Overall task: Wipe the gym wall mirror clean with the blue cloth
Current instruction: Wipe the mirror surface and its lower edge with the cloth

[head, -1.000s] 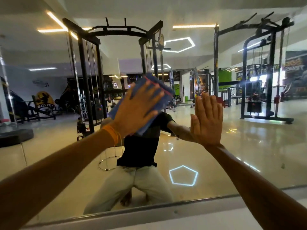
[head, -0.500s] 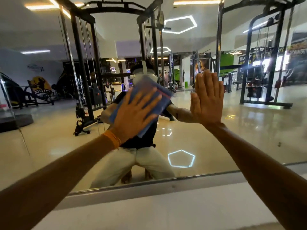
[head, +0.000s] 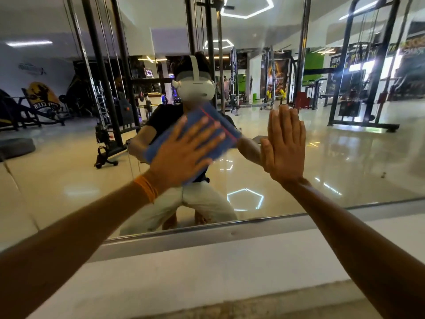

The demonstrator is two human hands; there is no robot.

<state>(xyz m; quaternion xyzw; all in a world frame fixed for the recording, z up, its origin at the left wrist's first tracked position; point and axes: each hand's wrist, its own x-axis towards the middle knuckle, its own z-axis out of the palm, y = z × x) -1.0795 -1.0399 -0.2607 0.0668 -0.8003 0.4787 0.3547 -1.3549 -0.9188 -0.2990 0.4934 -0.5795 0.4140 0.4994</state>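
Blue cloth (head: pixel 158 146), red-edged, folded flat against mirror (head: pixel 345 157).

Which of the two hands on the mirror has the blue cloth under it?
The left hand, the one with the orange wristband: it presses the blue cloth flat to the mirror. The right hand lies flat on bare glass.

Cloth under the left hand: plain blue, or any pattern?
Blue folded cloth with a thin red stripe near its upper-right edge; the head view shows it best.
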